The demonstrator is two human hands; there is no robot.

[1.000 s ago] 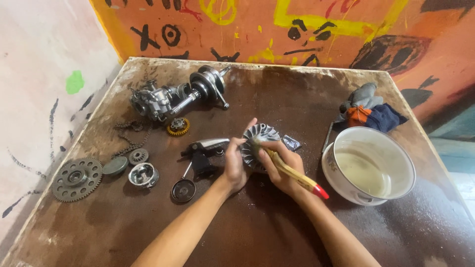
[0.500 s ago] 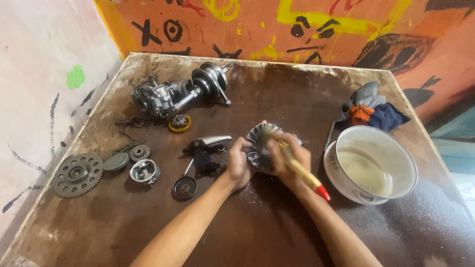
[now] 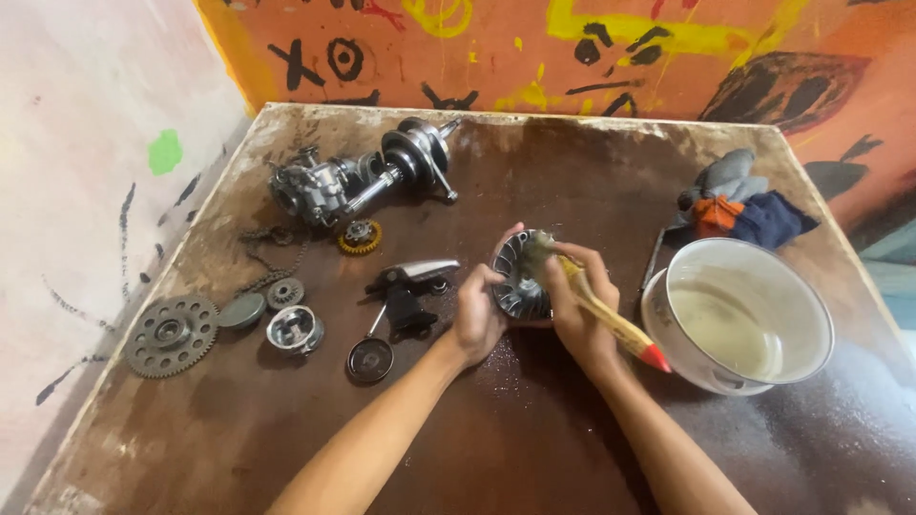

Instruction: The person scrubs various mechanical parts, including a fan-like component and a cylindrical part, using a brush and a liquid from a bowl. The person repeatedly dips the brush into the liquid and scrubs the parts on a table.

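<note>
Sitting at the table's right side, a white bowl (image 3: 739,319) holds pale, cloudy liquid. Just left of it, the left hand (image 3: 477,315) grips a finned metal pulley disc (image 3: 515,277) upright above the brown table (image 3: 496,439). The right hand (image 3: 572,305) is closed around a yellow-handled brush (image 3: 606,315), its bristles on the disc. Fingers hide the disc's lower edge.

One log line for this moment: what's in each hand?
left hand: grips finned metal pulley | right hand: holds paintbrush, bristles on pulley | beside: white bowl of liquid
</note>
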